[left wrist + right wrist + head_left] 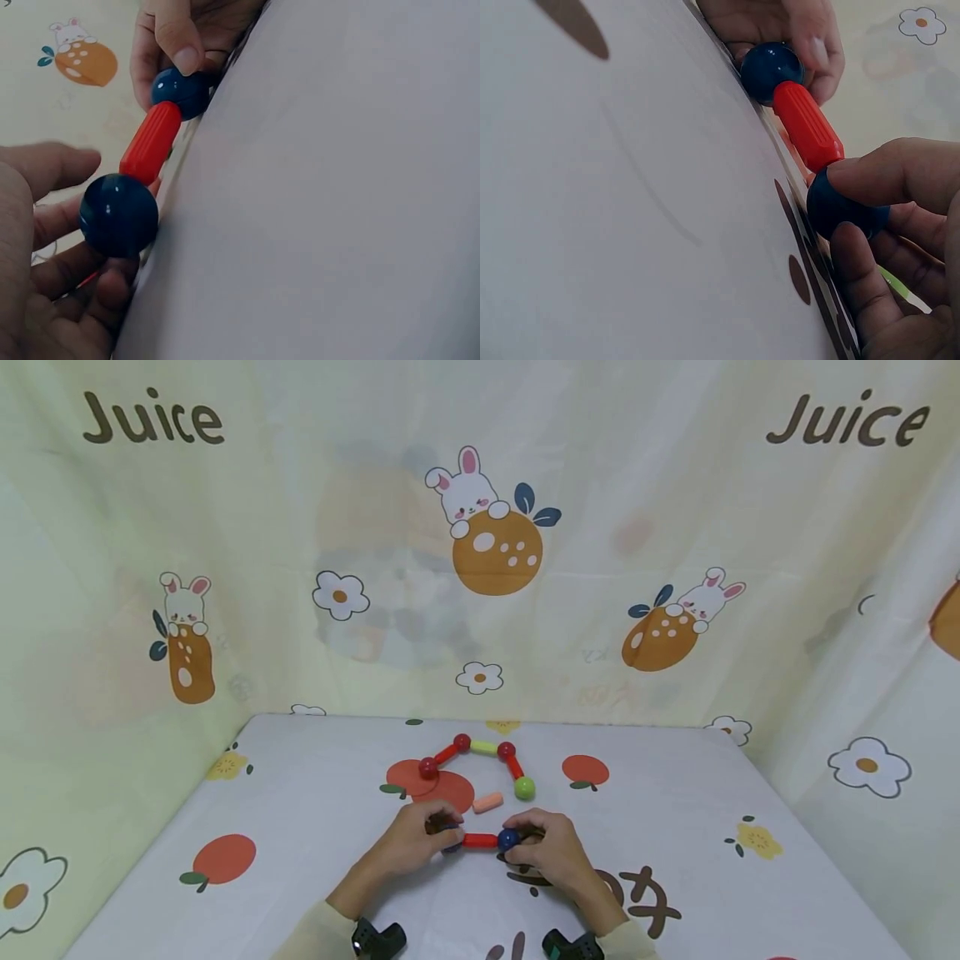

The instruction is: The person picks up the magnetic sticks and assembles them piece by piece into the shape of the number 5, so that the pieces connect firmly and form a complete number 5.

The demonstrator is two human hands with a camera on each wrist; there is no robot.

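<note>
The left grip [414, 841] curls loosely round one blue ball [118, 216], seemingly to steady that end, while the red rod [480, 841] spans rightward near the surface [315, 806], this side of the peach rod [488, 802], to a second blue ball [508, 839] that the right grip [553, 852] pinches, likely to brace the joint against twisting.

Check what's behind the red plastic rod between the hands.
Behind: a pink plastic stick, then an arched red and green chain of plastic balls and rods. White printed cloth covered by the red rod isn't visible.
</note>
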